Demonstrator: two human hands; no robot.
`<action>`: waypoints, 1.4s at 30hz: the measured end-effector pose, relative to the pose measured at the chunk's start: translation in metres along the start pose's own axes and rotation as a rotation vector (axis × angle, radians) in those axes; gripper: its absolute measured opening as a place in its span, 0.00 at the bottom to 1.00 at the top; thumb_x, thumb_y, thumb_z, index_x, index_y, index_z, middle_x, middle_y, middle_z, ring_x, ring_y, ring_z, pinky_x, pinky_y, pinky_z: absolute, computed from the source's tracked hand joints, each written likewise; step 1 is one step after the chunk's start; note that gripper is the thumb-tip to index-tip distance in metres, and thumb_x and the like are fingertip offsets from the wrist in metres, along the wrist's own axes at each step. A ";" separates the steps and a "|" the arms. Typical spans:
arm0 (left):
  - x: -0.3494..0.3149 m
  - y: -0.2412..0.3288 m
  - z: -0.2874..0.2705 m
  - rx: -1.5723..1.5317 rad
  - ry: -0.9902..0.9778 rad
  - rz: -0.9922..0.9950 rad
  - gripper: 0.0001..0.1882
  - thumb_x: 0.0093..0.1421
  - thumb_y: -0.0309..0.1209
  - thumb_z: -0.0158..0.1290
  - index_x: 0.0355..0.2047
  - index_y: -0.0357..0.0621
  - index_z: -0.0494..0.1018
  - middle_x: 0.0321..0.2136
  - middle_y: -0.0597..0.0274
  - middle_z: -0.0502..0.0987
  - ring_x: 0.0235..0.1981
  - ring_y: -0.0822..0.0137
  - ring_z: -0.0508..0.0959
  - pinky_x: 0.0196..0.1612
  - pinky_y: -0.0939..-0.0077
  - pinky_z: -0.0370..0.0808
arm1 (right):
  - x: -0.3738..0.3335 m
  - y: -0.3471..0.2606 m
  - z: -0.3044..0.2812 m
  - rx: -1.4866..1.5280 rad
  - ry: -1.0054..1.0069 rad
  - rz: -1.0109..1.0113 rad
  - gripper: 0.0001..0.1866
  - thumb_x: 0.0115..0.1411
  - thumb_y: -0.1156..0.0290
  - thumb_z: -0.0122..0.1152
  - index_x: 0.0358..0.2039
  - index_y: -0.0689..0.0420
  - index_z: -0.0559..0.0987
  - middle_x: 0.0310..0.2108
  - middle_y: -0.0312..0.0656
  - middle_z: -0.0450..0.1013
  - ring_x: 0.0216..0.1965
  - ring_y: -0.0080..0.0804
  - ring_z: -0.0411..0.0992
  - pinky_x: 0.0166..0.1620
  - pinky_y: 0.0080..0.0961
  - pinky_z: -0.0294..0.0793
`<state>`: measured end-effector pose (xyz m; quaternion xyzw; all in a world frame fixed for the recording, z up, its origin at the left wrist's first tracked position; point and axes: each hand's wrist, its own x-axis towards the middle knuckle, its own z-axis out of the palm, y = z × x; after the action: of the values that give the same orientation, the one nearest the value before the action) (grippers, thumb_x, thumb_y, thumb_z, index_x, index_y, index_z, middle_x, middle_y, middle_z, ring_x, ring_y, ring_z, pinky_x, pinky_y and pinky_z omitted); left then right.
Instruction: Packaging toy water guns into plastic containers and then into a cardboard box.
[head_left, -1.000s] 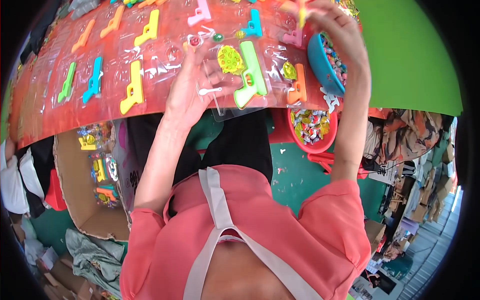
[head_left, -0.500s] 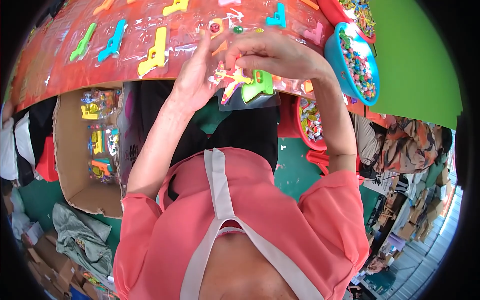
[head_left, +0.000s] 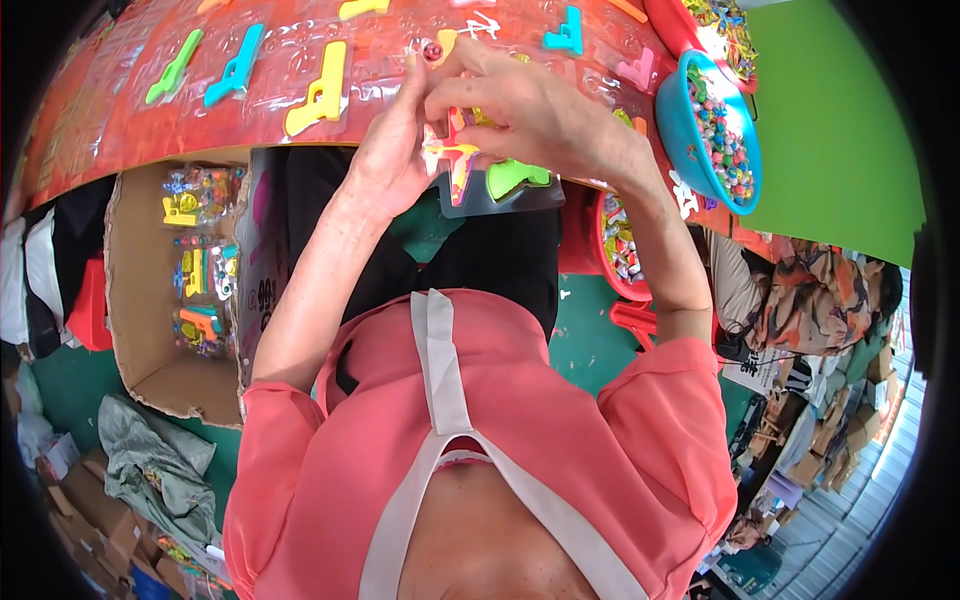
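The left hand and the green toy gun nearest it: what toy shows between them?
In the head view, a colourful plane-shaped toy shows between them.

Toy guns [head_left: 329,75] on table [head_left: 85,130], bowl [head_left: 683,145] at right, packs [head_left: 203,268] in box [head_left: 195,390] at left, tray [head_left: 500,204] apparently beneath fingers [head_left: 452,93]

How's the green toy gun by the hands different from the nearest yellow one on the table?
The green toy gun is partly hidden by the right hand; the yellow toy gun shows whole. The green one juts past the table's edge; the yellow one lies on it. Both are in clear plastic trays.
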<state>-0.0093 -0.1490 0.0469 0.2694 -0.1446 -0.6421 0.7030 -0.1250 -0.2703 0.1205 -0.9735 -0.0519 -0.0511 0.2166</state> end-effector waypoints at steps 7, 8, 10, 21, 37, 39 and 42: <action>-0.006 0.005 -0.002 0.002 0.014 0.052 0.35 0.68 0.58 0.37 0.61 0.41 0.62 0.53 0.56 0.71 0.52 0.63 0.75 0.51 0.67 0.77 | -0.008 -0.017 0.012 0.074 0.140 0.031 0.10 0.55 0.72 0.63 0.38 0.54 0.77 0.39 0.42 0.66 0.38 0.43 0.73 0.38 0.38 0.73; -0.006 0.004 -0.003 -0.036 0.064 0.074 0.34 0.67 0.58 0.38 0.60 0.41 0.63 0.53 0.56 0.71 0.51 0.63 0.75 0.51 0.68 0.77 | -0.004 -0.022 0.015 0.078 0.140 0.001 0.09 0.55 0.72 0.64 0.38 0.54 0.77 0.40 0.43 0.67 0.39 0.44 0.73 0.39 0.38 0.73; -0.009 0.001 -0.002 -0.108 0.057 0.110 0.28 0.67 0.53 0.47 0.56 0.43 0.67 0.44 0.62 0.75 0.44 0.72 0.78 0.40 0.79 0.78 | -0.007 -0.030 0.016 0.066 0.107 0.087 0.13 0.54 0.74 0.65 0.42 0.53 0.78 0.44 0.44 0.69 0.42 0.44 0.73 0.41 0.37 0.74; -0.088 0.051 -0.044 -0.094 0.104 0.388 0.33 0.68 0.55 0.40 0.59 0.40 0.62 0.51 0.58 0.72 0.50 0.63 0.77 0.50 0.56 0.79 | -0.005 -0.048 0.017 0.246 0.419 0.189 0.08 0.54 0.84 0.64 0.36 0.62 0.81 0.33 0.39 0.75 0.30 0.23 0.70 0.33 0.18 0.69; -0.106 0.046 -0.049 -0.069 0.288 0.389 0.37 0.67 0.59 0.38 0.64 0.43 0.58 0.54 0.56 0.68 0.54 0.66 0.70 0.53 0.68 0.71 | 0.085 -0.087 0.071 0.079 0.143 -0.195 0.09 0.52 0.73 0.64 0.35 0.55 0.77 0.32 0.38 0.68 0.35 0.37 0.71 0.39 0.33 0.69; -0.105 0.044 -0.049 -0.069 0.296 0.385 0.37 0.67 0.59 0.39 0.64 0.43 0.58 0.53 0.57 0.68 0.52 0.67 0.71 0.53 0.69 0.72 | 0.086 -0.090 0.074 0.057 0.118 -0.179 0.08 0.53 0.72 0.64 0.34 0.55 0.77 0.32 0.38 0.68 0.35 0.37 0.71 0.39 0.33 0.69; -0.104 0.042 -0.049 -0.061 0.306 0.374 0.36 0.67 0.60 0.38 0.63 0.44 0.59 0.49 0.58 0.70 0.47 0.68 0.73 0.50 0.69 0.73 | 0.087 -0.087 0.075 0.179 0.100 -0.151 0.07 0.54 0.73 0.62 0.34 0.55 0.76 0.33 0.38 0.68 0.35 0.36 0.71 0.40 0.34 0.69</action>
<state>0.0387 -0.0365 0.0457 0.3105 -0.0645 -0.4566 0.8312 -0.0439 -0.1529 0.0997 -0.9399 -0.1187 -0.1111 0.3004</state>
